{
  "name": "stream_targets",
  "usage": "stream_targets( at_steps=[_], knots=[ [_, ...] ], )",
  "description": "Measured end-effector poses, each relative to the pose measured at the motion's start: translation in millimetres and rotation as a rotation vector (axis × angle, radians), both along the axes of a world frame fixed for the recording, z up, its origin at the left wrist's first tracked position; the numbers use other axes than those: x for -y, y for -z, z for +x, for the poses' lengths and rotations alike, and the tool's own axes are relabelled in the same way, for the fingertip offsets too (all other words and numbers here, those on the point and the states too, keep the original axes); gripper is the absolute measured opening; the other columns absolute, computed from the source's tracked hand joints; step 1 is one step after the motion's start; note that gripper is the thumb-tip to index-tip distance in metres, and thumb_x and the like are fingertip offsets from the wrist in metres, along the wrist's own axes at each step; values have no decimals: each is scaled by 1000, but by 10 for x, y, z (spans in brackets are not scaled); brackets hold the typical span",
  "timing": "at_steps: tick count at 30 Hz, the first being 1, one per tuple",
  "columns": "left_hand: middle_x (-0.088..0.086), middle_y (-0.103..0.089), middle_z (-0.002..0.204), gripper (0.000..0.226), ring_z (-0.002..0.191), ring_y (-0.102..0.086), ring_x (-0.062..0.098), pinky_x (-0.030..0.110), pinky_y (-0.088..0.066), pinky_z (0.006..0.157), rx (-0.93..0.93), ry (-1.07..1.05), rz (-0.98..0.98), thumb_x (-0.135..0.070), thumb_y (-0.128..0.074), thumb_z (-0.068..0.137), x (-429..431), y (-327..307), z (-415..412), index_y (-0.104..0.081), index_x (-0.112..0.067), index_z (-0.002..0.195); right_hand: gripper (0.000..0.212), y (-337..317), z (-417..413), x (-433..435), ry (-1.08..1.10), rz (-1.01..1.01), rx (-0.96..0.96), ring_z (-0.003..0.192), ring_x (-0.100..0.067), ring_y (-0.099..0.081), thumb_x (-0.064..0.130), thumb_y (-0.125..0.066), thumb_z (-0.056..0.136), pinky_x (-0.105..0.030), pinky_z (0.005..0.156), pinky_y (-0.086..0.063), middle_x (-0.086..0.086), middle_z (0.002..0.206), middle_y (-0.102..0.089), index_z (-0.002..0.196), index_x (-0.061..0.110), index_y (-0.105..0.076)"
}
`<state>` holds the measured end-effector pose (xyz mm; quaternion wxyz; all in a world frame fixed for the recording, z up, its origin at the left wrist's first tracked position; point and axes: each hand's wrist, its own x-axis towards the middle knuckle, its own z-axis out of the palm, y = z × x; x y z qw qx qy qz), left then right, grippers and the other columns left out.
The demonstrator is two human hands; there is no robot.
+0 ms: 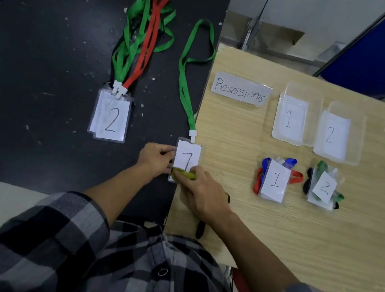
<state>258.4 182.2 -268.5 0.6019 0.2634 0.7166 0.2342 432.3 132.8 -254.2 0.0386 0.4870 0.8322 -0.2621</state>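
The badge holder [187,159] lies across the seam where the black table [50,43] meets the wooden table [300,229], near the person's edge. Its green lanyard [187,67] trails away over the black surface, one loop overhanging the seam. The left hand [155,158] pinches the holder's left edge, fingers curled together. The right hand [206,194] grips a yellow-green cloth [185,174] against the holder's lower end, fingers bent over it. A stack of badges marked 2 [111,118] sits well apart to the left, with bare black surface between. To the right, bare wood separates the hands from the bundle marked 1 [275,179].
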Motion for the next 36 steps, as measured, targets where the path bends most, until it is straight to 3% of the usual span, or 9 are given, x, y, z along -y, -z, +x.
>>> stream_targets(
  at_steps=[4,9,14,19,22,27,30,33,36],
  knots=[
    [16,-73,102,23,90,-73,30,45,-62,81,-8,0,14,-6,-57,99,-22,-1,5,-68,-5,119,64,-5,-30,-376,113,31,89,104,-30,-50,18,-60,92,-34,66,-41,-9,126,-42,147,37,-35],
    [16,-73,106,25,91,-73,28,37,-62,77,41,-12,-16,-7,-56,100,-17,-36,-12,-67,-4,123,62,25,-180,-444,269,-4,28,105,-30,-49,11,-55,94,-38,71,-46,-8,126,-41,148,38,-39],
    [14,-72,107,26,82,-72,22,26,-61,63,74,-46,-57,-7,-56,100,-28,-77,-14,-64,-5,125,52,39,-87,59,143,-1,-29,100,-27,-49,18,-55,96,-36,66,-45,-6,120,-44,142,42,-46],
    [15,-72,106,28,84,-74,24,32,-63,70,19,-27,-28,-7,-57,100,-27,-60,4,-64,-4,127,44,38,127,-49,114,20,10,102,-26,-50,25,-56,98,-35,67,-45,-6,124,-47,138,43,-52],
    [15,-72,104,28,87,-74,26,38,-62,77,-3,-9,-13,-6,-57,100,-28,-50,7,-64,-3,127,54,52,56,-317,208,37,64,106,-28,-49,20,-61,96,-36,68,-48,-7,127,-43,143,39,-44],
    [11,-72,101,26,84,-73,22,30,-62,70,-3,6,11,-8,-56,100,-19,-94,-7,-66,-4,124,66,34,-178,-452,272,25,90,108,-28,-47,11,-58,94,-36,68,-44,-8,130,-40,150,37,-34],
    [13,-72,104,25,84,-73,22,28,-62,68,24,-30,-20,-9,-57,100,-19,-94,-3,-66,-4,123,56,-16,-109,-246,149,20,13,105,-27,-48,21,-58,95,-37,71,-47,-8,125,-43,146,40,-42],
    [13,-73,103,25,86,-73,24,31,-62,71,34,-49,-47,-10,-58,100,-29,-91,-1,-66,-4,122,45,-30,90,-5,-11,7,-51,98,-24,-50,24,-56,94,-32,65,-38,-5,117,-49,136,41,-55],
    [11,-73,99,23,82,-73,21,28,-61,66,52,-73,-45,-10,-58,100,-27,-121,5,-66,-5,121,47,4,302,126,56,-50,-115,95,-18,-50,25,-50,96,-33,67,-44,-1,118,-48,140,40,-53]
  ],
)
